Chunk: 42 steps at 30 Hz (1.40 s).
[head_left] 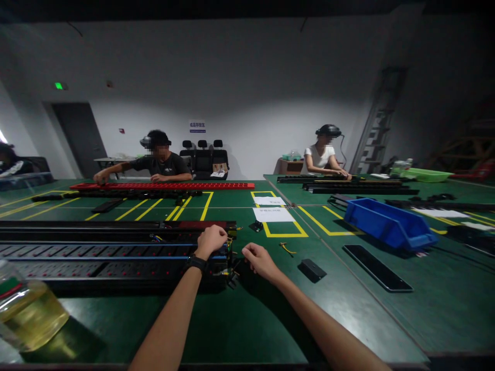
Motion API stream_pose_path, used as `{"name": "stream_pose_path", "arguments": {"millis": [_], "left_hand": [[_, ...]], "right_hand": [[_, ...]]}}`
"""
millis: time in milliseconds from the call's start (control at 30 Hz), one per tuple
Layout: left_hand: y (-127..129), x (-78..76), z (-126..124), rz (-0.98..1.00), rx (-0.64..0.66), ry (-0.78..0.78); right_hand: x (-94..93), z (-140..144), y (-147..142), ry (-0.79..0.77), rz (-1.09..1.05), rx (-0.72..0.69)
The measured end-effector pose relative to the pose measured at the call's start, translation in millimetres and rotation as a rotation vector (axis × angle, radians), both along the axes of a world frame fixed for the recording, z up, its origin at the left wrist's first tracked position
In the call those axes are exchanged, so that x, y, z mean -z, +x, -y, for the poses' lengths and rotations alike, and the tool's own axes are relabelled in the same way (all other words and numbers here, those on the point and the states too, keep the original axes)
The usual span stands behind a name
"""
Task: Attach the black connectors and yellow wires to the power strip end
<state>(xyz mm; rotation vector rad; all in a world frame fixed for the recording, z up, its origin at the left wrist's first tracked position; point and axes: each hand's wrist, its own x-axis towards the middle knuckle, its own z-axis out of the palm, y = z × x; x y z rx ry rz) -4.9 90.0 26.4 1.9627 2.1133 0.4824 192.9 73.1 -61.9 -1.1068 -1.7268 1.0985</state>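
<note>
Several long black power strips (131, 270) with socket faces and red dots lie side by side on the left of the green table. Loose wire ends (231, 247), some yellow, stick out at their right end. My left hand (211, 240), a black band on its wrist, rests curled over that end; its fingertips are partly hidden. Just right of the wires, my right hand (260, 262) has thumb and fingers drawn together in a pinch. Whatever either hand grips is too small or hidden to make out. A small black box-like part (312, 270) and a short yellow wire (286, 249) lie farther right.
A blue bin (389, 224) and a flat dark tablet-like panel (377, 268) are on the right. At lower left stands a bottle of yellow liquid (36, 314). Paper sheets (274, 214) lie beyond my hands. Across the table, two people work beside a red rail (166, 186) and black strips (359, 189).
</note>
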Motion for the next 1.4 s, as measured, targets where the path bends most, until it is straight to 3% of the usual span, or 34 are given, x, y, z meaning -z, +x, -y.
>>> {"name": "stream_pose_path", "arguments": {"millis": [333,700,1233,1400], "left_hand": [[0,8.3,-1,-0.078,0.072,0.07],[5,12.2,0,-0.105,0.175,0.137],[5,9.9,-1,-0.101,0.14,0.106],[5,9.7,0,-0.115,0.147,0.112]], "right_hand": [[-7.9,6,-1,0.044,0.083,0.018],[-4.1,2,-2,0.158,0.134,0.022],[-12.1,7,1,0.21,0.209,-0.006],[-18.3,13,-1,0.301,0.42,0.031]]}}
